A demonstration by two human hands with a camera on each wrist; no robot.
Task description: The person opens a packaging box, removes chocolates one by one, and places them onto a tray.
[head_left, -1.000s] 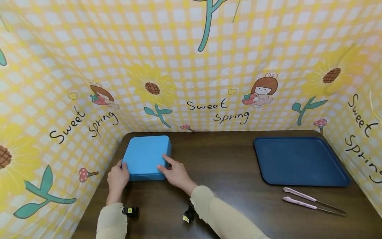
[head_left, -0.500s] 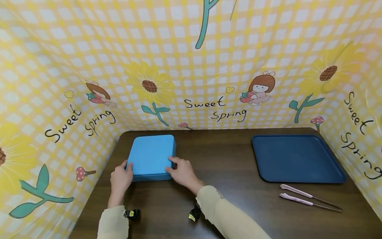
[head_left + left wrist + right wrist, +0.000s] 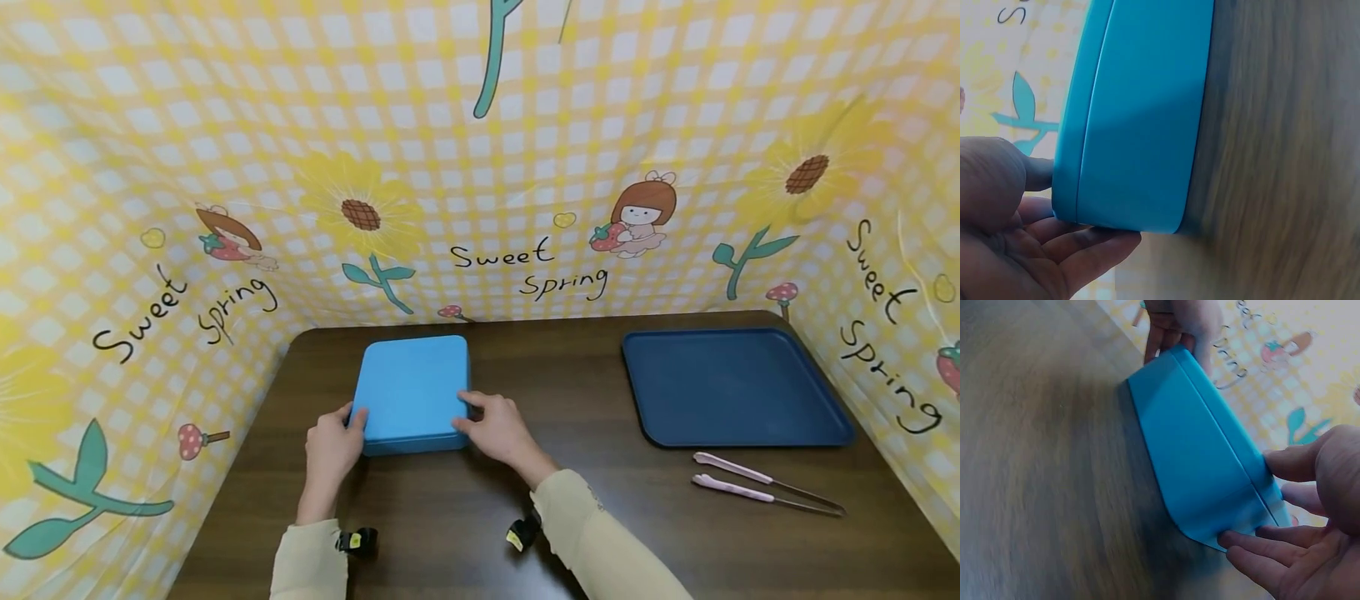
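Note:
A square light-blue box (image 3: 411, 387) with a closed lid is held level between both hands at the table's left half. My left hand (image 3: 335, 442) grips its near left corner, thumb by the lid's edge and fingers along the side. At the near right corner my right hand (image 3: 498, 427) holds it, thumb at the front edge and fingers against the right side. The seam under the lid shows along the box's side wall (image 3: 1141, 137) in the left wrist view. From the right wrist, its lower edge lies at or just over the tabletop; contact is unclear.
A dark-blue tray (image 3: 738, 387) lies at the table's right. In front of it rest tongs with pink handles (image 3: 733, 487), their metal part toward the right. A yellow checked cloth (image 3: 420, 108) surrounds the brown table (image 3: 435, 533) at the back and sides.
Both hands have moved the box to the right along the table, away from the left edge. The head view has shifted slightly right. Tray and tongs have stayed in place.

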